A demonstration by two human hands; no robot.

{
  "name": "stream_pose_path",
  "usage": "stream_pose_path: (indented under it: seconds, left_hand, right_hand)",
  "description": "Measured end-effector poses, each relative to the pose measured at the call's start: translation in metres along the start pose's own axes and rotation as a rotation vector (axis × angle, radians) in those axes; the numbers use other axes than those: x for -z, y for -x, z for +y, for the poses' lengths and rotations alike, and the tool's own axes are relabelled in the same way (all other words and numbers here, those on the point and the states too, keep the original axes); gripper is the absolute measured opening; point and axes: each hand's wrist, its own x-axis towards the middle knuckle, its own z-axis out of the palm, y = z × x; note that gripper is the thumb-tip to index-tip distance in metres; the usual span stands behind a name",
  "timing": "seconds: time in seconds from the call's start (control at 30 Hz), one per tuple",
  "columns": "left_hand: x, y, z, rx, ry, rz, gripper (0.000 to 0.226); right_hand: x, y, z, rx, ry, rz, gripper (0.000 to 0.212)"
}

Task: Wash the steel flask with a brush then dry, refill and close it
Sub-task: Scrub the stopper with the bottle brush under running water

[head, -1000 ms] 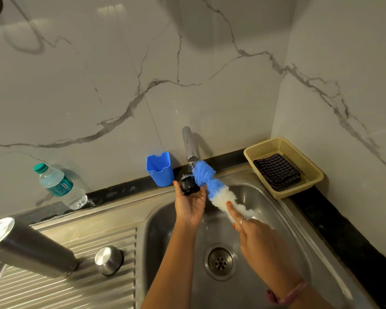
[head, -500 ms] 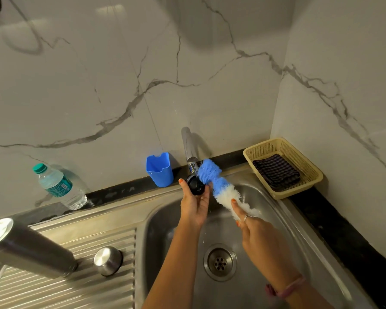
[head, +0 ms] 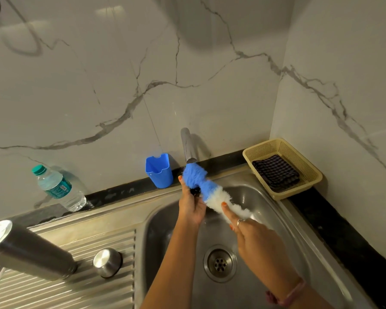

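Over the sink basin (head: 265,210), under the tap (head: 187,146), my left hand (head: 190,204) holds a small black stopper (head: 195,191), mostly hidden by the brush head. My right hand (head: 252,233) grips a blue and white fluffy bottle brush (head: 207,190) and presses its blue end on the stopper. The steel flask (head: 24,250) stands open on the ribbed drainboard (head: 76,291) at the left. Its round steel cap (head: 107,262) sits beside it.
A blue plastic cup (head: 159,170) stands by the wall left of the tap. A plastic water bottle (head: 58,188) leans at the back left. A beige basket (head: 283,168) with a dark checked cloth (head: 275,171) sits at the right corner. The drain (head: 220,263) lies below my hands.
The brush's blue head has slid left over the black stopper, covering most of it. My left hand has risen slightly toward the tap.
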Motion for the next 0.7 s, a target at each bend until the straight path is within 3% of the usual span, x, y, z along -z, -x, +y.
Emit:
stream_pose_path:
  seconds: [0.17,0.3,0.47,0.57,0.7]
  left_hand:
    - [-0.004,0.004,-0.001,0.009,0.118,0.033,0.049]
    - [-0.002,0.003,0.000,0.019,0.094,-0.017,0.041]
    - [-0.003,0.005,-0.006,0.006,0.068,-0.004,0.051]
    - [-0.002,0.002,-0.003,-0.005,0.035,0.002,0.053]
    - [0.003,0.004,-0.006,0.021,0.036,0.052,0.045]
  right_hand:
    - [-0.002,-0.010,0.016,-0.074,-0.057,0.040,0.060]
    - [-0.009,0.004,0.009,-0.004,0.017,-0.025,0.067]
    - [-0.009,-0.008,0.015,-0.089,-0.033,0.000,0.062]
    - [-0.013,0.004,0.006,-0.045,0.000,-0.051,0.066]
    - [-0.005,-0.003,0.010,-0.079,-0.074,-0.055,0.055]
